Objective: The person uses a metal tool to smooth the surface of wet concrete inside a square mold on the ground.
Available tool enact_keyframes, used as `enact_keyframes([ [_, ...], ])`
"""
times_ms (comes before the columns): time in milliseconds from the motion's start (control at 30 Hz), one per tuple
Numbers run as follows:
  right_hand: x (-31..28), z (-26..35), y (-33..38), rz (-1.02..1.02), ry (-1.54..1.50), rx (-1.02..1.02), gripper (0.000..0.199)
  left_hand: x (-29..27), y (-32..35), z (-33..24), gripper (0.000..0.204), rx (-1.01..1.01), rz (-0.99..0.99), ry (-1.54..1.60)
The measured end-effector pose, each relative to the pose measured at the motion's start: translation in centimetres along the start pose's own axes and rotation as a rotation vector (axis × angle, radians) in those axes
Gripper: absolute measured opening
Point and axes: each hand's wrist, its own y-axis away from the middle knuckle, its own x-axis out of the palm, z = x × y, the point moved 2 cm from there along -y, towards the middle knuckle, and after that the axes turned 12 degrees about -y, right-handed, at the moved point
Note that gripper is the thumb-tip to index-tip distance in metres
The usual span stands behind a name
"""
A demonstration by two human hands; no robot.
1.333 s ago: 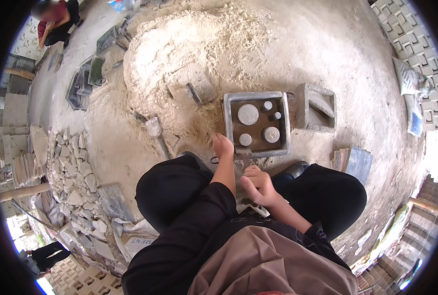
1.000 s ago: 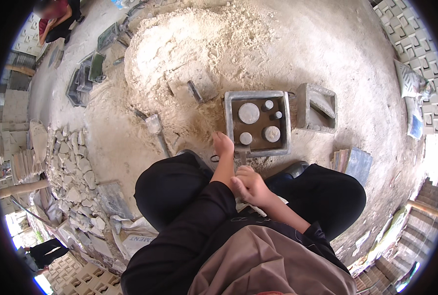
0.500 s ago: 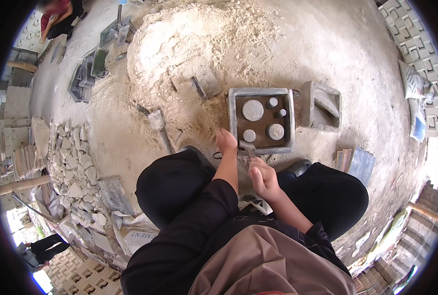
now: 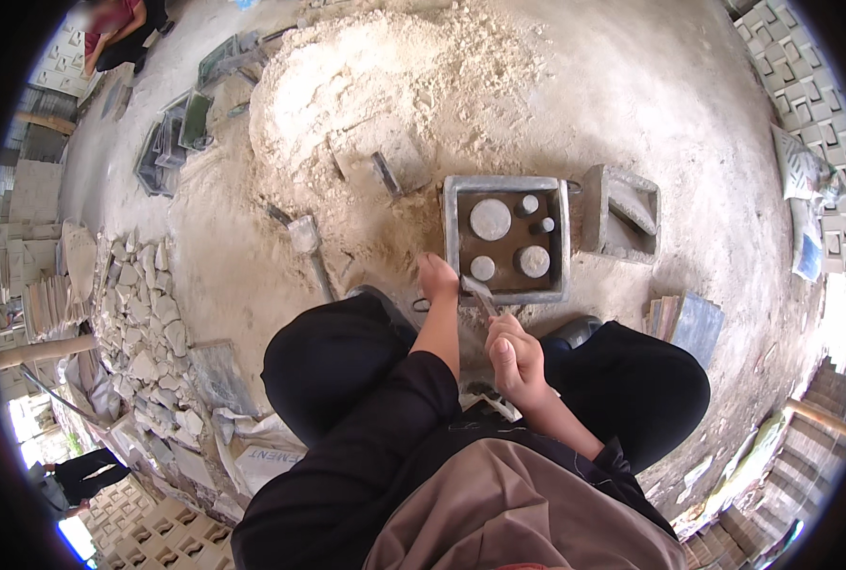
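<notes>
A square grey mould (image 4: 449,237) with a raised rim stands on the ground in front of me. Several round grey cylinders of different sizes, the widest of them a disc (image 4: 490,219), stand up from the brown material inside it. My right hand (image 4: 514,359) is closed around the handle of a small trowel. The trowel's blade (image 4: 477,287) lies at the mould's near rim, by its left corner. Just outside that corner is my left hand (image 4: 438,278), looking curled closed; its fingertips are hidden, so what they hold cannot be made out.
Pale powder (image 4: 347,85) is heaped beyond the mould. A second grey box mould (image 4: 592,211) stands to its right, a hammer-like tool (image 4: 304,235) lies to the left. Broken stone pieces (image 4: 142,323) are piled far left; flat boards (image 4: 693,323) lie at right. Two other people are at the left edges.
My right hand has shifted slightly toward me and right, drawing the trowel blade nearer the mould's near-left corner. My left hand has barely moved. The view has shifted a little.
</notes>
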Motion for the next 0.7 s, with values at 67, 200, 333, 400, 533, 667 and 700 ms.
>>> enact_keyframes([
  [67,0.0,-0.9,0.1,-0.004,-0.017,0.028,0.026,0.1,0.3,0.5,0.037,0.003,-0.007,-0.019],
  [200,-1.6,-2.6,0.2,-0.157,-0.105,0.211,0.036,1.2,0.4,0.7,0.037,0.032,0.004,0.005],
  [333,-2.4,0.1,-1.3,-0.05,-0.088,0.254,0.04,0.6,-1.0,2.0,0.036,0.037,-0.007,-0.003],
  [400,-3.6,-2.8,0.1,-0.145,-0.064,0.411,0.041,1.3,-0.3,1.2,0.037,0.06,0.021,-0.011],
  [533,-4.2,-1.5,-0.1,-0.238,-0.058,0.236,0.041,0.4,0.3,0.6,0.038,-0.009,0.028,-0.032],
  [667,-4.1,-1.7,0.8,-0.283,-0.034,0.245,0.041,0.3,0.4,0.4,0.039,-0.023,0.019,-0.023],
  [700,-4.0,-1.9,1.1,-0.257,-0.041,0.245,0.041,0.3,0.1,0.6,0.04,-0.032,0.037,-0.021],
])
